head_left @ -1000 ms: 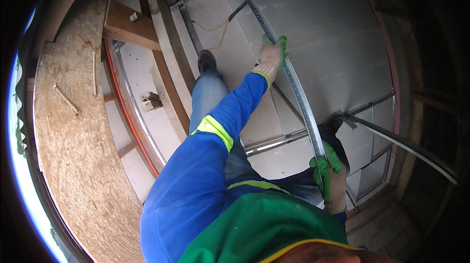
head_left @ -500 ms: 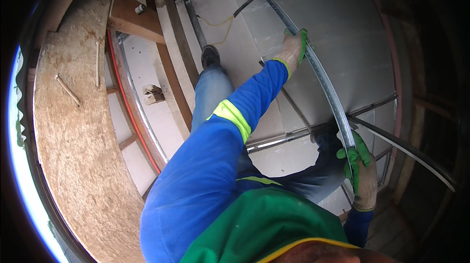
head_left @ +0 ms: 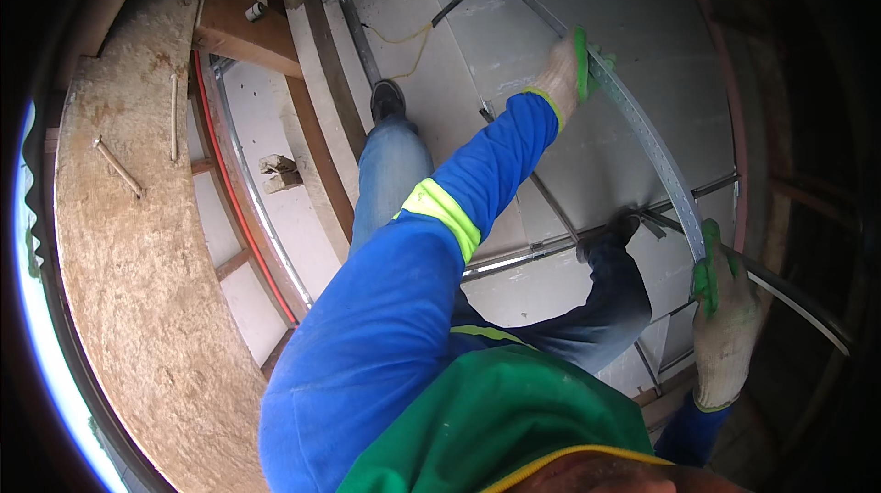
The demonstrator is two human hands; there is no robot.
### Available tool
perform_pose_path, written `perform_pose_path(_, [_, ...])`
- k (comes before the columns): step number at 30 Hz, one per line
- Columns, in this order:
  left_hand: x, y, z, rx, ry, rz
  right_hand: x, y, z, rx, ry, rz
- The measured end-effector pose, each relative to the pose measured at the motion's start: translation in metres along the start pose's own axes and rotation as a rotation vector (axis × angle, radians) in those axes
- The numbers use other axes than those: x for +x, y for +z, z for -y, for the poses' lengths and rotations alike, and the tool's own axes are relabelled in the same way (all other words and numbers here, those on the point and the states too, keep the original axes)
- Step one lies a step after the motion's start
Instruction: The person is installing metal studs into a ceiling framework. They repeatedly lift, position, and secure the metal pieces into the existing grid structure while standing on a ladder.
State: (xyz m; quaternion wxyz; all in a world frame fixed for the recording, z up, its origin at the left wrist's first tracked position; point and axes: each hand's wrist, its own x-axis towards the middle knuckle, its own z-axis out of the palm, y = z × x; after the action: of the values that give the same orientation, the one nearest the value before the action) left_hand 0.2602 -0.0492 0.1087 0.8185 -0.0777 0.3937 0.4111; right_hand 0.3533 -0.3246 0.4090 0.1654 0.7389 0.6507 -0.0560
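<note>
Two gloved hands hold one long, perforated metal strip (head_left: 647, 130), which runs from the upper middle of the view down toward the right, above large grey panels (head_left: 587, 107). The left hand (head_left: 567, 72) has its fingers closed around the strip partway along; the right hand (head_left: 723, 309), well apart from it, pinches the strip near its lower end between thumb and fingers. Both gloves are pale with green on the fingers.

Two dark shoes show: one (head_left: 387, 100) on the left, the other (head_left: 625, 227) on the right, near one dark metal bar (head_left: 794, 291) that seems, in the dim light there, to pass behind the right hand.

On the left are one broad, rough board (head_left: 138, 282) with two nail-like pieces (head_left: 119, 168) on it, one red line (head_left: 231, 185) beside it, and one thin yellow cord (head_left: 421, 54) beyond the left shoe.
</note>
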Motion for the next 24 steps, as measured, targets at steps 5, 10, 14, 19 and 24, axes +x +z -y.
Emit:
perform_pose_path(5, [0.035,-0.009,-0.002,-0.336,-0.046,0.165,0.009,0.005,0.000,0.132,0.005,0.028])
perform_pose_path(10, [0.022,0.020,0.023,-0.291,-0.052,0.068,0.002,0.008,-0.016,0.233,0.075,0.102])
perform_pose_path(14, [0.047,0.023,0.012,-0.218,-0.070,0.089,0.017,0.011,-0.008,0.101,0.052,0.087])
perform_pose_path(19, [0.049,0.042,0.011,-0.093,-0.054,-0.025,0.037,0.007,-0.017,0.168,0.113,0.141])
perform_pose_path(24, [0.065,0.038,0.014,-0.025,-0.022,-0.098,0.035,0.040,-0.026,0.200,0.038,0.042])
